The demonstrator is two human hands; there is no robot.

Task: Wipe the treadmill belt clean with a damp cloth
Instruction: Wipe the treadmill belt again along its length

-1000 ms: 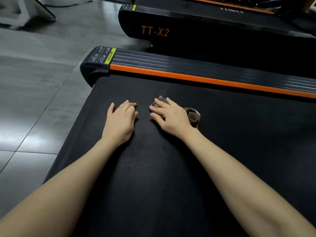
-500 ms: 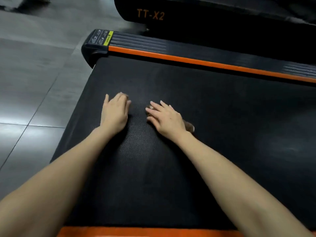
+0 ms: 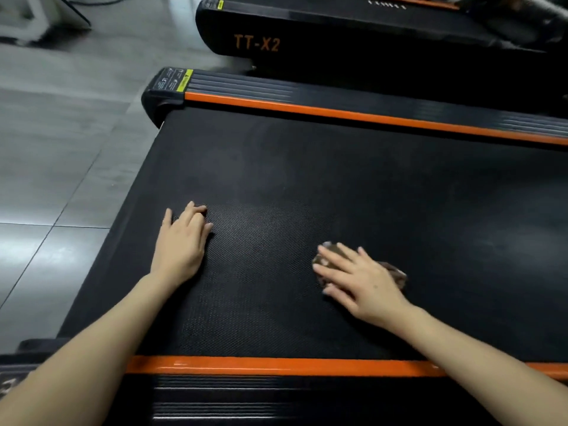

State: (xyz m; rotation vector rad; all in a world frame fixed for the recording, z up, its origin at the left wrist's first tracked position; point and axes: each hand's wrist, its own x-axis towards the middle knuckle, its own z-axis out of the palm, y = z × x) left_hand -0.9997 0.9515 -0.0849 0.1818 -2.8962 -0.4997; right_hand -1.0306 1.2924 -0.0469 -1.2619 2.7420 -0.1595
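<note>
**A:** Head view: where is the cloth?

**B:** The brown cloth (image 3: 398, 273) lies on the black treadmill belt (image 3: 338, 179), right of centre and towards the near orange rail (image 3: 276, 365), under the right hand (image 3: 365, 284).

**A:** And the fingers?

**B:** The right fingers (image 3: 333, 273) are spread straight, pressing the cloth flat, not curled round it. The left hand (image 3: 181, 244) rests palm-down on the belt's left part, well apart from the cloth, its fingers relaxed and holding nothing. A second treadmill (image 3: 256, 43), marked TT-X2, stands on the far side.

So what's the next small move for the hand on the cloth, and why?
Probably slide the right hand, pressing the brown cloth flat, rightward along the belt: faint smudges show there, and the left hand rests on the belt as a brace.
</note>
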